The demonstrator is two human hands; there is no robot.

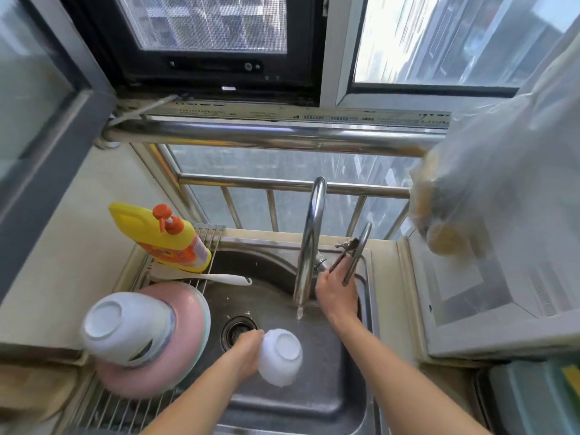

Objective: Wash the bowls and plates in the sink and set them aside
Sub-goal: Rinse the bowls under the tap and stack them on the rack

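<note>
Your left hand grips a white bowl by its rim, tilted with its base facing up, over the near middle of the steel sink, just right of the drain. Your right hand reaches to the far right of the basin, fingers curled at the tap lever beside the faucet; a thin stream of water falls from the spout. On the rack to the left, another white bowl sits upturned on pink dishes, near a yellow detergent bottle.
</note>
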